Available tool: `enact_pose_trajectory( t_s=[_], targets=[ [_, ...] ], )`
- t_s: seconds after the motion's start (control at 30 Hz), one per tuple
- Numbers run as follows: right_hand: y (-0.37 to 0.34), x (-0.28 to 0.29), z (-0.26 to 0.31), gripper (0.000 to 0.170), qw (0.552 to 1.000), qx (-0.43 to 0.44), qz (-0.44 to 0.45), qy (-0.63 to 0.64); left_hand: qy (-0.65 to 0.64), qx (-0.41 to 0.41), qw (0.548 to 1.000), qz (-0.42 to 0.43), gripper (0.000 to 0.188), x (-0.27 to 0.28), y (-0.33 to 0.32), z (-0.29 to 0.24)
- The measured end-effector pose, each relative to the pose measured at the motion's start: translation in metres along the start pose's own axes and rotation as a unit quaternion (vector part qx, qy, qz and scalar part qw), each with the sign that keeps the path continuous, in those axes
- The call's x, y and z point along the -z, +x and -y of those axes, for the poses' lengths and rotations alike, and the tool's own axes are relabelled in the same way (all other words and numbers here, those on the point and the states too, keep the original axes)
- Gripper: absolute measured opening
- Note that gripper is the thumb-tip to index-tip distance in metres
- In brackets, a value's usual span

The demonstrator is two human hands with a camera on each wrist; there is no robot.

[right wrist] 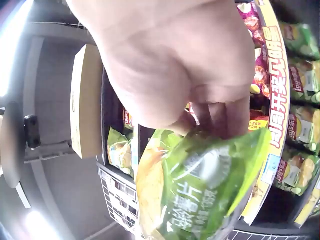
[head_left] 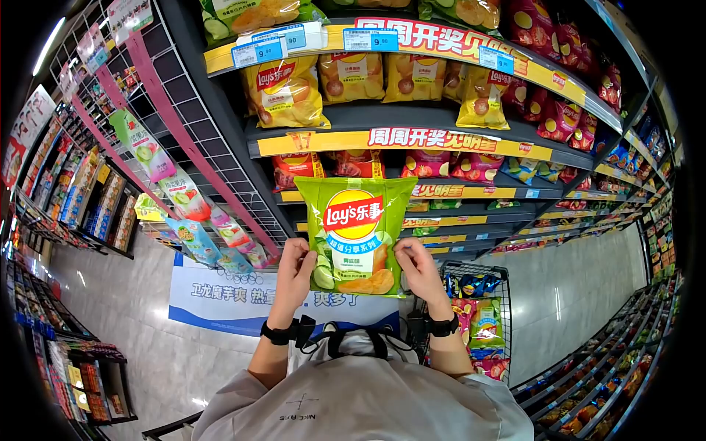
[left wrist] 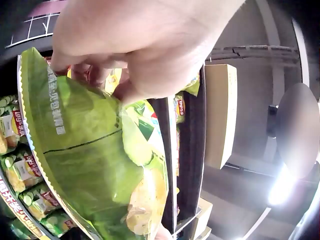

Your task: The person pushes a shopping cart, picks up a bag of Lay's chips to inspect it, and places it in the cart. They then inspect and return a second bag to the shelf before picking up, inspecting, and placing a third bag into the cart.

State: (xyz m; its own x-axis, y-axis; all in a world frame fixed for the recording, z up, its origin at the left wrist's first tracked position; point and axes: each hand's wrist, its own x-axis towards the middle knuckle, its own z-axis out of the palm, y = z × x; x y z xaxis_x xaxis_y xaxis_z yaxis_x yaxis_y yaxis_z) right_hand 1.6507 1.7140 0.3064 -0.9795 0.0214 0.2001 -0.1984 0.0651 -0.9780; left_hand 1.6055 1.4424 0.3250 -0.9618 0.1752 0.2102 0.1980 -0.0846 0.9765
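Note:
A green Lay's chip bag [head_left: 355,239] is held upright in front of the body, its printed front facing the head view. The left hand [head_left: 296,268] pinches its lower left edge, and the right hand [head_left: 419,270] pinches the lower right edge. In the left wrist view the left hand [left wrist: 135,45] has thumb and fingers on the green bag [left wrist: 85,145]. The right wrist view has the right hand [right wrist: 175,65] gripping the side of the same bag [right wrist: 200,180], with some fingertips hidden behind it.
Shelves of chip bags [head_left: 283,92] rise ahead, with yellow price strips [head_left: 412,143]. At the lower right stands a black wire cart [head_left: 506,294] holding several bags. A wire grid with hanging packets [head_left: 184,195] is on the left. Floor [head_left: 551,294] shows right of the cart.

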Motion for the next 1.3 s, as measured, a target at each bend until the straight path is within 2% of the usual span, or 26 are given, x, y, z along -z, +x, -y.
enact_pose_trajectory(
  t_s=[0.07, 0.13, 0.17, 0.23, 0.3, 0.37, 0.4, 0.43, 0.47, 0.5, 0.53, 0.57, 0.6, 0.63, 0.7, 0.73, 0.77, 0.83, 0.9, 1.0, 1.1, 1.2, 1.23, 1.3],
  targets=[
    [0.001, 0.001, 0.003, 0.017, 1.0, 0.009, 0.014, 0.011, -0.031, 0.022, 0.999, 0.004, 0.012, 0.002, 0.0, -0.006],
    [-0.001, 0.004, 0.015, 0.025, 0.985, -0.069, 0.047, 0.15, -0.089, 0.063, 0.994, 0.023, 0.012, 0.008, 0.002, -0.009],
    [-0.002, 0.007, 0.017, 0.025, 0.985, -0.069, 0.047, 0.15, -0.089, 0.063, 0.994, 0.024, 0.012, 0.009, 0.002, -0.012],
    [-0.002, 0.014, 0.018, 0.037, 0.97, -0.128, 0.051, 0.199, -0.157, 0.152, 0.975, 0.037, 0.017, 0.011, 0.001, -0.025],
    [-0.002, 0.026, 0.009, 0.043, 0.967, -0.126, 0.073, 0.21, -0.162, 0.168, 0.97, 0.063, 0.019, 0.023, -0.003, -0.022],
    [0.0, 0.033, 0.008, 0.048, 0.919, -0.103, 0.126, 0.359, -0.24, 0.194, 0.945, 0.113, 0.021, 0.028, -0.004, -0.024],
    [0.0, 0.034, 0.006, 0.05, 0.903, -0.101, 0.121, 0.4, -0.24, 0.194, 0.945, 0.113, 0.021, 0.028, -0.004, -0.024],
    [0.0, 0.032, 0.004, 0.05, 0.903, -0.101, 0.121, 0.4, -0.259, 0.178, 0.942, 0.115, 0.03, 0.026, -0.004, -0.024],
    [-0.001, 0.03, 0.001, 0.051, 0.88, -0.134, 0.074, 0.449, -0.279, 0.161, 0.94, 0.117, 0.04, 0.024, -0.005, -0.025],
    [0.0, 0.025, 0.002, 0.051, 0.852, -0.166, 0.026, 0.496, -0.279, 0.162, 0.939, 0.117, 0.04, 0.022, -0.004, -0.026],
    [0.002, 0.017, 0.011, 0.048, 0.802, -0.208, -0.017, 0.559, -0.291, 0.146, 0.937, 0.124, 0.049, 0.018, -0.004, -0.027],
    [0.001, 0.017, 0.007, 0.048, 0.802, -0.209, -0.017, 0.559, -0.303, 0.131, 0.935, 0.129, 0.059, 0.017, -0.004, -0.027],
    [0.001, 0.018, -0.001, 0.046, 0.744, -0.173, 0.055, 0.643, -0.289, 0.122, 0.939, 0.141, 0.069, 0.017, -0.003, -0.025],
    [0.002, 0.018, -0.008, 0.044, 0.673, -0.134, 0.126, 0.716, -0.289, 0.122, 0.939, 0.14, 0.069, 0.016, -0.003, -0.023],
    [0.004, 0.015, -0.014, 0.041, 0.682, -0.11, 0.147, 0.708, -0.346, 0.184, 0.918, 0.057, 0.071, 0.009, -0.001, -0.021],
    [0.004, 0.014, -0.012, 0.04, 0.69, -0.131, 0.141, 0.697, -0.347, 0.172, 0.915, 0.111, 0.073, 0.014, 0.0, -0.018],
    [0.004, 0.013, -0.01, 0.039, 0.698, -0.152, 0.136, 0.686, -0.348, 0.171, 0.915, 0.11, 0.073, 0.017, 0.002, -0.012],
    [0.004, 0.011, -0.009, 0.038, 0.706, -0.173, 0.131, 0.674, -0.352, 0.159, 0.908, 0.159, 0.07, 0.017, 0.005, -0.015],
    [0.002, 0.009, -0.009, 0.037, 0.743, -0.189, 0.108, 0.632, -0.348, 0.173, 0.91, 0.144, 0.069, 0.016, 0.003, -0.018],
    [0.001, 0.007, -0.012, 0.041, 0.769, -0.181, 0.11, 0.603, -0.327, 0.189, 0.915, 0.14, 0.068, 0.017, 0.003, -0.011],
    [0.001, 0.004, -0.007, 0.038, 0.79, -0.194, 0.111, 0.571, -0.291, 0.199, 0.926, 0.136, 0.073, 0.017, 0.001, -0.006],
    [0.001, 0.001, -0.014, 0.046, 0.802, -0.175, 0.126, 0.558, -0.349, 0.246, 0.9, 0.091, 0.089, 0.011, -0.001, -0.019],
    [0.001, -0.001, -0.01, 0.046, 0.802, -0.175, 0.126, 0.558, -0.349, 0.246, 0.9, 0.091, 0.089, 0.011, -0.002, -0.016],
    [0.002, -0.006, 0.001, 0.055, 0.803, -0.201, 0.039, 0.56, -0.346, 0.21, 0.911, 0.08, 0.09, 0.009, -0.005, -0.01]
  ],
)
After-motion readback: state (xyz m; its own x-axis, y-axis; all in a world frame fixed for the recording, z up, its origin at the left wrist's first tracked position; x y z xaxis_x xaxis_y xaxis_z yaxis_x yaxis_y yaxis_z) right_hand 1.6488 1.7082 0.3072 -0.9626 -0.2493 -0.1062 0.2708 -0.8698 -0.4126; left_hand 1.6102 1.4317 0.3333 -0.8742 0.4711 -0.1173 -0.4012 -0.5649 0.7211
